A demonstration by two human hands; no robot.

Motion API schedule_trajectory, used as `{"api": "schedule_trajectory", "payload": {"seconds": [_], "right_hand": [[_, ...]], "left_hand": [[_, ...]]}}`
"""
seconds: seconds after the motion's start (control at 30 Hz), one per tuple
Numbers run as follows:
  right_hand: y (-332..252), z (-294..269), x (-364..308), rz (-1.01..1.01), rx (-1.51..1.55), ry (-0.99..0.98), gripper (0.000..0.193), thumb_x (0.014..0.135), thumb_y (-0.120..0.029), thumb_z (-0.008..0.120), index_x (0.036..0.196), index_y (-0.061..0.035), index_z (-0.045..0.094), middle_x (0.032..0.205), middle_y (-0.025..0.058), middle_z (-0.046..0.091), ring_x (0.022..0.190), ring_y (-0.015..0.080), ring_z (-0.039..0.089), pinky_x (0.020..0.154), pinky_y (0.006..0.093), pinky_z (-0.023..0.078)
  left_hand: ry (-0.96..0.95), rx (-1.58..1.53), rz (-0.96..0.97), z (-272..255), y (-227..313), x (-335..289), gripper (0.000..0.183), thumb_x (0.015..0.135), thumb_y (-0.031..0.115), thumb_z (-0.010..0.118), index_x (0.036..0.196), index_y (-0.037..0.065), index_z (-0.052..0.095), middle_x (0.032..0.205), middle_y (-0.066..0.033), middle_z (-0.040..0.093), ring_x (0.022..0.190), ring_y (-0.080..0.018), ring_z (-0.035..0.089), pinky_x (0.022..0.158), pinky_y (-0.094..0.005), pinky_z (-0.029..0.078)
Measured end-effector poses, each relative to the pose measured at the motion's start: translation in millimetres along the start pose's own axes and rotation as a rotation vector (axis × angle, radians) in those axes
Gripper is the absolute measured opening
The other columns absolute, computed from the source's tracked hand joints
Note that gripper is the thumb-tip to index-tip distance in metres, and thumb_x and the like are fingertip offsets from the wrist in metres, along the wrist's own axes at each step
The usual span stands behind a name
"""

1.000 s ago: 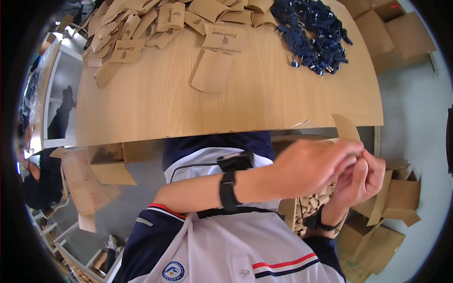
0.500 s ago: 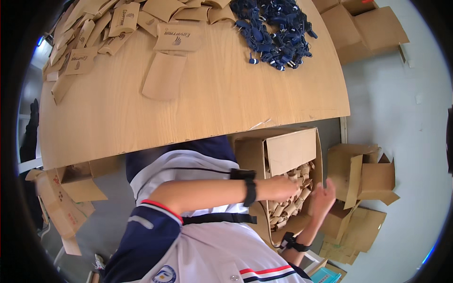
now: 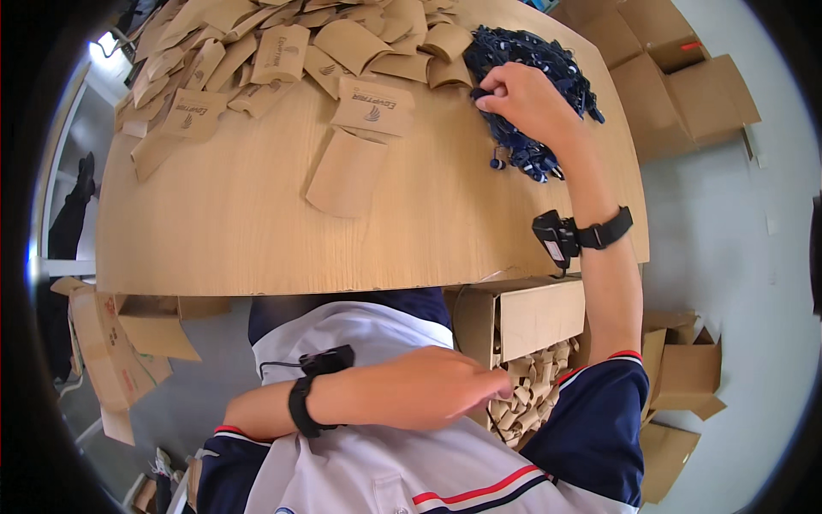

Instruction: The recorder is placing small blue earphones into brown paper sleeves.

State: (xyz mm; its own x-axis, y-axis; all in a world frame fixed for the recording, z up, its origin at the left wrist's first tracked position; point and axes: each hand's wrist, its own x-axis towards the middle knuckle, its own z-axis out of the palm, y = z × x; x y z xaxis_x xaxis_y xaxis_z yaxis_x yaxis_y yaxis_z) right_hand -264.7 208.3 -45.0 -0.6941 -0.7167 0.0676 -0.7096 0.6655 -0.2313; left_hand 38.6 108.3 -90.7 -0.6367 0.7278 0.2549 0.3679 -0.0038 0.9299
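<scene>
My right hand (image 3: pixel 524 98) is over the near left side of a pile of dark blue earphones (image 3: pixel 535 163) on the table. Thumb and fingers are pinched together on a dark bundle of earphones at the pile's left edge. My left hand (image 3: pixel 467 390) is low in front of my body, beside a tall open carton (image 3: pixel 541 321). Its fingers are turned away and mostly hidden, so whether they grip anything cannot be made out. Inside the carton lie many small brown pillow boxes (image 3: pixel 535 385).
Flat brown pillow boxes (image 3: pixel 281 53) are heaped along the table's far left. Two more pillow boxes (image 3: pixel 347 171) lie apart from the heap, end to end. Open cartons (image 3: pixel 685 368) stand on the floor at right, and another carton (image 3: pixel 107 351) at left.
My right hand has gone from beside the carton up to the earphone pile and closed there. My left hand has drawn back left, out of the carton. The view has shifted.
</scene>
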Motion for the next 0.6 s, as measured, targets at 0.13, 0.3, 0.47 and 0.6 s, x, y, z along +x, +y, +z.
{"api": "schedule_trajectory", "payload": {"seconds": [0.13,0.3,0.47,0.6], "right_hand": [[2.3,-4.4,-4.7,-0.157,0.028,0.182,0.025,0.081,-0.015,0.071,0.098,-0.0014,0.059,0.091,0.0117,0.064,0.083,0.0266,0.061,0.075,0.0372,0.049],[-16.0,-25.6,-10.8,-0.114,0.428,0.703,0.019,0.090,-0.016,0.067,0.097,-0.0016,0.057,0.091,0.0063,0.062,0.077,0.0144,0.060,0.070,0.0292,0.050],[-49.6,-51.4,-14.3,-0.231,0.821,0.957,0.019,0.092,-0.010,0.065,0.106,0.0007,0.057,0.091,0.0060,0.063,0.073,0.0090,0.059,0.064,0.0211,0.049],[-66.3,-55.4,-13.0,-0.218,0.827,1.043,0.019,0.091,-0.009,0.066,0.105,0.0006,0.060,0.087,0.0031,0.062,0.073,0.0073,0.056,0.065,0.0206,0.047]], "left_hand": [[0.194,0.032,0.014,-44.0,24.7,-27.7,0.029,0.081,-0.001,0.061,0.109,0.005,0.059,0.083,-0.0057,0.069,0.072,-0.0266,0.065,0.063,-0.0351,0.050],[0.425,0.037,-0.108,-87.7,79.6,-38.1,0.019,0.089,0.003,0.061,0.108,0.003,0.062,0.088,-0.0047,0.068,0.082,-0.0194,0.066,0.069,-0.0334,0.050],[0.607,0.204,-0.094,-131.3,93.6,-6.4,0.030,0.091,0.011,0.060,0.119,0.001,0.054,0.110,-0.0102,0.063,0.098,-0.0182,0.063,0.083,-0.0321,0.047],[0.933,0.828,0.091,-173.3,51.1,49.1,0.047,0.090,0.019,0.064,0.128,-0.002,0.046,0.121,-0.0152,0.058,0.103,-0.0242,0.061,0.094,-0.0336,0.044]]}}
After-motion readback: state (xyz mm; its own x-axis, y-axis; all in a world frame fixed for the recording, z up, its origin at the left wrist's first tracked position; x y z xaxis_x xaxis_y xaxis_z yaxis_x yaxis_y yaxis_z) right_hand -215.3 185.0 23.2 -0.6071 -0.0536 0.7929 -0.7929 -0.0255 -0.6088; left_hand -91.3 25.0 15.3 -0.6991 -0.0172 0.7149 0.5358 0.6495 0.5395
